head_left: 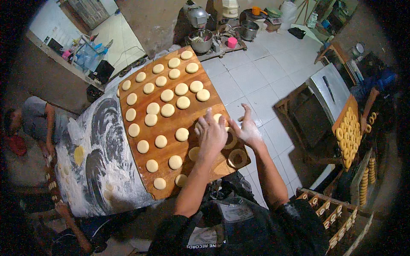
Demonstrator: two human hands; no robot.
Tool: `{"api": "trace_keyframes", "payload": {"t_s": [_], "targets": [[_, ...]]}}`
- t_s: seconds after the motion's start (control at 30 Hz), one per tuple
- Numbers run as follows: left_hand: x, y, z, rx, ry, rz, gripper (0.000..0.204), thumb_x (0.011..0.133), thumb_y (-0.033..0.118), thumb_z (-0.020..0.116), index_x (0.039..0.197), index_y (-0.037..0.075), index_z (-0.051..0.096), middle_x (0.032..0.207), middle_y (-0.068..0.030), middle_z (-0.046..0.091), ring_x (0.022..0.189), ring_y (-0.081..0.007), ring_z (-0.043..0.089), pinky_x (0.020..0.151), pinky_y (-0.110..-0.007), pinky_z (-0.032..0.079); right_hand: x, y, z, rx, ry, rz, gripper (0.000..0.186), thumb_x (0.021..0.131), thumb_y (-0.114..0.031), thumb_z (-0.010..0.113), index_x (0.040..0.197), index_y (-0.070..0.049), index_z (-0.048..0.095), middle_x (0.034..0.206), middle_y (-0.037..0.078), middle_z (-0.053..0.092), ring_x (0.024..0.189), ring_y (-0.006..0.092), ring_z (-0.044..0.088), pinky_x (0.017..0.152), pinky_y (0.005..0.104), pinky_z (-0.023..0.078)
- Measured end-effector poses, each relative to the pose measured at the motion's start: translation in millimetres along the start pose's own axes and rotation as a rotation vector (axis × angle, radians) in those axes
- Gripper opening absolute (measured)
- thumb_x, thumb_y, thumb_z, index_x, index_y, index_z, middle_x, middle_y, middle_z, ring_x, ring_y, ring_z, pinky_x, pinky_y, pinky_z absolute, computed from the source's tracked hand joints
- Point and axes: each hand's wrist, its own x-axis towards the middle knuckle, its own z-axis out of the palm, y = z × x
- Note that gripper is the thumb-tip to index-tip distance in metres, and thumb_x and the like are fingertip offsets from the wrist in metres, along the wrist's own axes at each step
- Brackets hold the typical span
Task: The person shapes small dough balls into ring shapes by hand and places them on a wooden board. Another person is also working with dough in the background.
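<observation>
Rows of round, flattened dough pieces lie on a wooden board. My left hand is over the board's right part, palm down with fingers apart. Its fingertips are at a dough round, partly covered by them. Just right of it, my right hand has its index finger raised and its thumb stretched toward that round. Below my hands lies a dough ring with a wide hole. Another ring sits between my hands, partly hidden. My left wrist partly covers a further piece.
A floured table adjoins the board's left side; other people's arms are there. A stand mixer stands at the back. On the right, a person's hand is by a board of dough rings. A rack holds more rings.
</observation>
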Motion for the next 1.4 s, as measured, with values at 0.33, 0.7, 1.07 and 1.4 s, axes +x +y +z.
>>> {"api": "trace_keyframes", "payload": {"t_s": [0.33, 0.7, 1.07, 1.4], "targets": [[-14.9, -23.5, 8.4, 0.184, -0.213, 0.091, 0.077, 0.078, 0.029, 0.072, 0.140, 0.007, 0.033, 0.122, -0.0249, 0.045, 0.118, -0.0425, 0.043, 0.098, -0.055, 0.034, -1.7, 11.1, 19.6, -0.452, -0.082, -0.064, 0.073, 0.078, -0.037, 0.071, 0.135, -0.009, 0.035, 0.105, 0.023, 0.060, 0.103, 0.0420, 0.059, 0.083, 0.0576, 0.047], [10.1, -65.9, 5.3, 0.210, 0.020, 0.274, 0.021, 0.089, 0.020, 0.058, 0.094, 0.000, 0.056, 0.097, -0.0196, 0.056, 0.094, -0.0377, 0.053, 0.082, -0.046, 0.043, 38.8, 11.7, 45.9, -0.676, 0.098, -0.301, 0.039, 0.086, -0.032, 0.060, 0.111, -0.002, 0.056, 0.101, 0.020, 0.060, 0.095, 0.0388, 0.059, 0.077, 0.0525, 0.048], [-124.8, -267.5, -162.2, -0.348, 0.375, -0.430, 0.033, 0.082, 0.011, 0.073, 0.110, 0.002, 0.058, 0.101, -0.0169, 0.067, 0.100, -0.0308, 0.065, 0.085, -0.038, 0.050, 23.7, -131.9, 125.0, 0.070, -0.540, -0.564, 0.044, 0.077, -0.009, 0.067, 0.120, -0.006, 0.057, 0.101, 0.020, 0.067, 0.091, 0.0356, 0.066, 0.080, 0.0404, 0.052], [-205.5, -425.7, -228.1, -0.029, 0.203, -0.302, 0.031, 0.083, 0.008, 0.069, 0.111, -0.001, 0.058, 0.138, -0.0265, 0.032, 0.104, -0.0444, 0.055, 0.089, -0.047, 0.047, -39.8, -259.3, 444.8, -0.111, -0.950, -0.777, 0.038, 0.075, -0.009, 0.064, 0.113, -0.002, 0.063, 0.104, 0.020, 0.064, 0.103, 0.0328, 0.060, 0.091, 0.0393, 0.047]]}}
